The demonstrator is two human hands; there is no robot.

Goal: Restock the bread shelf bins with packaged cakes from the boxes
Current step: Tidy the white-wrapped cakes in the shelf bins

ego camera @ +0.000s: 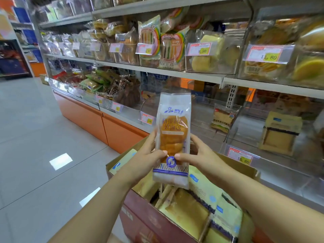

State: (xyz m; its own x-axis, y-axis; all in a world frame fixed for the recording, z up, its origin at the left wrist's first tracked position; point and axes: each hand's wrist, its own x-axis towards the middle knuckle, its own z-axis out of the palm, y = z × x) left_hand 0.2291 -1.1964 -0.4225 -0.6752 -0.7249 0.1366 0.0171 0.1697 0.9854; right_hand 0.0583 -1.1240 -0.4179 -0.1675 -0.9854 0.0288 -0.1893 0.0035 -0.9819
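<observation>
The left hand [147, 155] and right hand [196, 155] hold a bread packet [172, 137] upright above an open box [175, 216] of cakes, near the shelf bins [263, 130].

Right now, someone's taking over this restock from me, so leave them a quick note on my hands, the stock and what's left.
Hands: left hand and right hand both grip one bread pack, upright above the open box.
Stock: the box holds many boxed cake packs. On the lower shelf, the middle bin has one sandwich pack; the right bin has a few shelved cake packs.
Done: one pack in hand, not yet binned.
Left: bin it, then shelve the boxed cakes.
</observation>
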